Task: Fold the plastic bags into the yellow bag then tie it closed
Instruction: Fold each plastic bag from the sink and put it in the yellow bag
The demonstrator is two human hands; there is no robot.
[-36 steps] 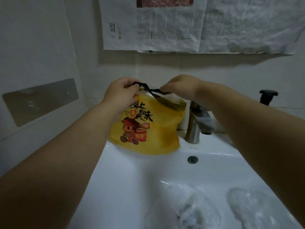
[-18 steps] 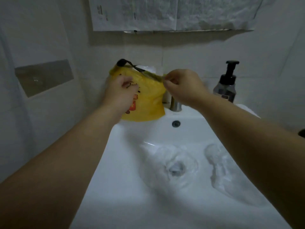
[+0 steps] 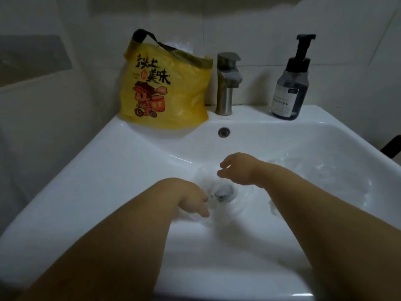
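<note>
Dim white-tiled wall (image 3: 271,29) behind a white sink (image 3: 108,170) and steel faucet (image 3: 226,83).

We count one yellow bag (image 3: 165,94). Two clear plastic bags in sink (image 3: 108,170): bag over drain (image 3: 219,213), bag at right (image 3: 325,177) (edges blurred, our best reading). Two hands: left hand (image 3: 191,198), right hand (image 3: 236,168). We also tally one faucet (image 3: 226,83), one pump bottle (image 3: 289,83), one overflow hole (image 3: 224,132).
</note>
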